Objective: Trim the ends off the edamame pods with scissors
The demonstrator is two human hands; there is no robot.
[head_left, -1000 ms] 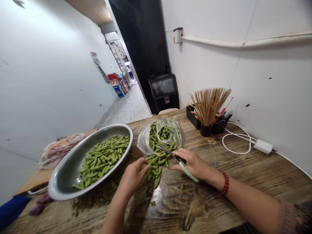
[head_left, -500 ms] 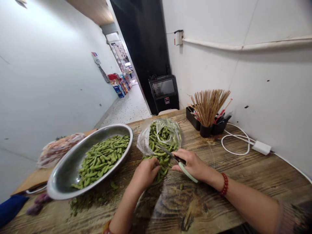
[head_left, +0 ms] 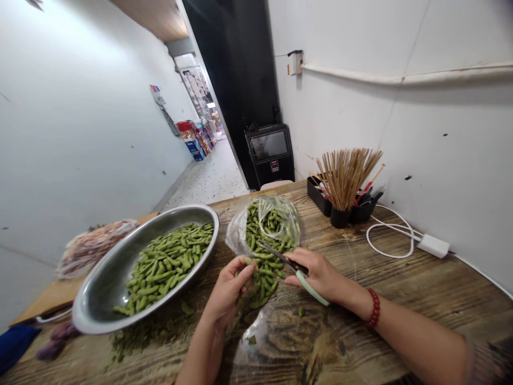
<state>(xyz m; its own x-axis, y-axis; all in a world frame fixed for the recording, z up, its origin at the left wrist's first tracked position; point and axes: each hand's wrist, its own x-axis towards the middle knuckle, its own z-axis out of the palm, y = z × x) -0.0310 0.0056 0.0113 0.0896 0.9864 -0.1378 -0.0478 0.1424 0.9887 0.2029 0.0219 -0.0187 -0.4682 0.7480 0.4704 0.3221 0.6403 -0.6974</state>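
Between the thumb and fingers of my left hand (head_left: pixel 232 286) is a green edamame pod (head_left: pixel 249 262), partly hidden by the fingers. My right hand (head_left: pixel 320 275) grips a pair of scissors (head_left: pixel 310 289) with pale green handles, the blades pointing up and left over the pods. Loose edamame pods (head_left: pixel 264 280) lie on the table between my hands, spilling from a clear plastic bag (head_left: pixel 238 230) that holds more. To the left, a large oval metal basin (head_left: pixel 104 291) contains a heap of pods (head_left: pixel 172 262).
Trimmed green scraps (head_left: pixel 136 339) lie under the basin's near edge. A plastic bag of pinkish contents (head_left: pixel 96 246) sits at far left. Wooden skewers (head_left: pixel 348 179) stand in a black holder (head_left: pixel 340 216), with a white adapter and cable (head_left: pixel 433 246) beside it. A black speaker (head_left: pixel 270 155) stands beyond the table.
My left hand has drawn back a little left from the loose pods, lifting a pod in its fingers. The right hand with the scissors stays nearly in place. A small green scrap now shows on the plastic.
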